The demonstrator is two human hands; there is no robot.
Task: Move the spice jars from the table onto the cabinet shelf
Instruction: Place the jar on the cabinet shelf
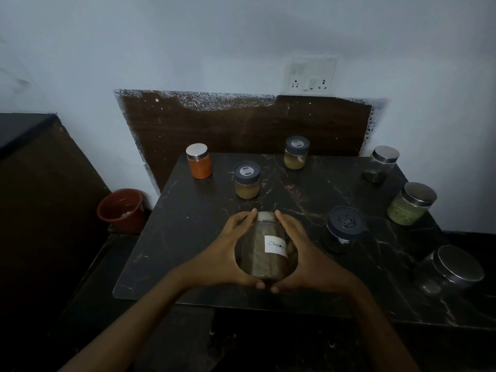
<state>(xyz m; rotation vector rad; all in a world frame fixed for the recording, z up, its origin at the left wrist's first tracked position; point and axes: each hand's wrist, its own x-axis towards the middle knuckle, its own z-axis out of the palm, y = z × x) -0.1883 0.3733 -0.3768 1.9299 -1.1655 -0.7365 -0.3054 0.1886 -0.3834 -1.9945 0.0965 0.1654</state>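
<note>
- Both forearms reach in from the near edge and meet over the near middle of the worktop (188,237). The left hand (222,253) and right hand (308,256) cup the labelled jar (264,251) from either side.
- The left fingers (243,220) curl along the jar's left wall up to its lid, and the right fingers (284,220) mirror them on the right wall. The thumbs nearly meet under the jar's near end, so both hands grasp it.
- I see the jar tilted, steel lid to the far side and base towards me. I cannot tell whether it touches the worktop.
- Its white paper label reads "Cinna"; the right hand covers the rest. The contents look brownish, but the dim light blurs them.
- The worktop is a glossy black slab with pale veins.
- At far left stands the orange jar (199,162) with a flat steel lid.
- Two small jars of yellowish powder have blue-grey plastic lids: the nearer yellow jar (247,181) and the far yellow jar (296,154).
- Along the right side stand the clear jar (381,165), the green jar (410,205) and the near steel-lidded jar (448,269), whose contents I cannot make out.
- The dark blue-lidded jar (345,229) stands just right of the right hand.
- A red bucket (122,210) sits on the floor to the left. A brown wood-grain panel (241,127) backs the worktop.
</note>
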